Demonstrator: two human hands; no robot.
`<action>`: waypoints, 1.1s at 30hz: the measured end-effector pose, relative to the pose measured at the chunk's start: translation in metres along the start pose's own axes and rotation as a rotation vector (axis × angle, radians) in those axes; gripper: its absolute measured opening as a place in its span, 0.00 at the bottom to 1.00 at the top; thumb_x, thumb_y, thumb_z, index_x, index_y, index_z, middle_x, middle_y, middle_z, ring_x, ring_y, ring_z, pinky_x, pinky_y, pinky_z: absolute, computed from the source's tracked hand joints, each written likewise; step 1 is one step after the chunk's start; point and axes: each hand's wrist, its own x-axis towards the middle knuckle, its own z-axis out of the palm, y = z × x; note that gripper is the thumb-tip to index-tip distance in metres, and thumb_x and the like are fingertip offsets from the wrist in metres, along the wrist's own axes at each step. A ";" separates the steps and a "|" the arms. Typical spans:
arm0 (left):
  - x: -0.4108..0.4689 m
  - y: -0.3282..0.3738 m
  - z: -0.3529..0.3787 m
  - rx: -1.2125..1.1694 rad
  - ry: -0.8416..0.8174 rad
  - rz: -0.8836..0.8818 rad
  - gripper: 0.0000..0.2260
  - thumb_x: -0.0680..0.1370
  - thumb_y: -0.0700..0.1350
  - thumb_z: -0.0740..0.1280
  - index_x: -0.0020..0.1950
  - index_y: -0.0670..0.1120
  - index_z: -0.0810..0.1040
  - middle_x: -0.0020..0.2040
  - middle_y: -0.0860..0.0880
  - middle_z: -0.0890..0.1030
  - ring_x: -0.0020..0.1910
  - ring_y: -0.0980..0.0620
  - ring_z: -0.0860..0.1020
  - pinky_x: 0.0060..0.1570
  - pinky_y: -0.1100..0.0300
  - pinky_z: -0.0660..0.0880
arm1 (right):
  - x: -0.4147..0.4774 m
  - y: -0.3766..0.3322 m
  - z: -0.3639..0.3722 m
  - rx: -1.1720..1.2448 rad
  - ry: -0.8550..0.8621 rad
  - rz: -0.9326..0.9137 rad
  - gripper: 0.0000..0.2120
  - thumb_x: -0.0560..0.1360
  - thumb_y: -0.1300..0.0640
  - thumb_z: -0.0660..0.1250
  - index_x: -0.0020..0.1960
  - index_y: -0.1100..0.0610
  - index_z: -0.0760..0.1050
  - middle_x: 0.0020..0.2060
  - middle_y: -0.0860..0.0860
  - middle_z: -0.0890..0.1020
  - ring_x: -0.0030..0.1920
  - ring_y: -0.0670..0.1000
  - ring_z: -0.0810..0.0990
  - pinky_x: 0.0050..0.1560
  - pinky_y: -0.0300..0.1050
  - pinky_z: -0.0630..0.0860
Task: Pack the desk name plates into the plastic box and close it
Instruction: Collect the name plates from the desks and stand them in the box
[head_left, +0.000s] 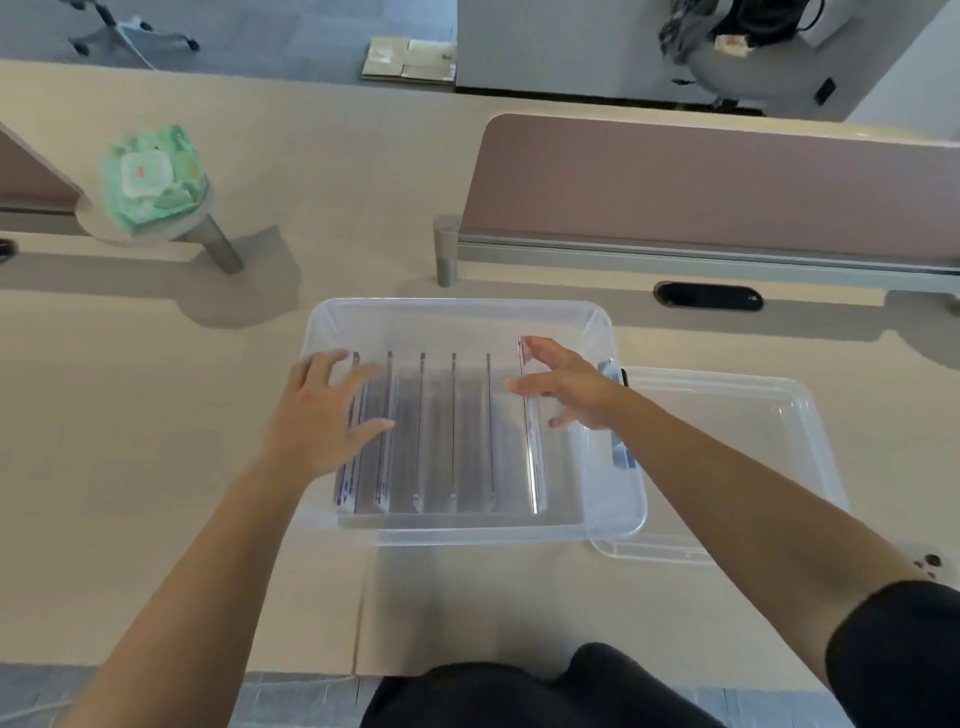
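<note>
Desk name plates (453, 431) stand on edge in the plastic box (457, 312). Left hand (322, 415) and right hand (566, 389), fingers spread flat, bracket the row. Risk: uneven pressure tips plates, blocking the lid (753, 415) lying beside the box.

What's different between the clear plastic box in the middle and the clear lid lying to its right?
The clear plastic box is deep and holds a row of clear name plates standing on edge; the clear plastic lid is shallow and holds nothing. The left hand and right hand touch the box's plates; neither touches the lid. Both are see-through with rounded corners.
</note>
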 end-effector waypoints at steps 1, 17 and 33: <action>0.002 -0.009 0.004 0.028 -0.004 -0.006 0.30 0.69 0.59 0.74 0.69 0.52 0.72 0.71 0.40 0.67 0.71 0.37 0.60 0.68 0.43 0.63 | 0.004 0.002 0.002 0.002 0.021 0.020 0.41 0.68 0.52 0.78 0.75 0.41 0.62 0.76 0.43 0.62 0.71 0.59 0.68 0.62 0.73 0.69; 0.005 -0.029 0.021 -0.025 0.070 0.032 0.24 0.68 0.58 0.75 0.60 0.48 0.79 0.70 0.39 0.70 0.73 0.38 0.60 0.67 0.45 0.67 | 0.035 0.032 0.020 0.088 0.115 0.143 0.40 0.75 0.53 0.73 0.79 0.41 0.55 0.79 0.51 0.56 0.78 0.60 0.55 0.71 0.71 0.56; 0.006 -0.028 0.021 -0.062 0.104 -0.008 0.16 0.70 0.49 0.72 0.56 0.46 0.81 0.65 0.41 0.73 0.71 0.38 0.61 0.63 0.46 0.70 | -0.017 0.054 0.033 -0.189 0.295 0.064 0.37 0.75 0.53 0.72 0.76 0.37 0.56 0.72 0.54 0.68 0.68 0.57 0.72 0.41 0.46 0.82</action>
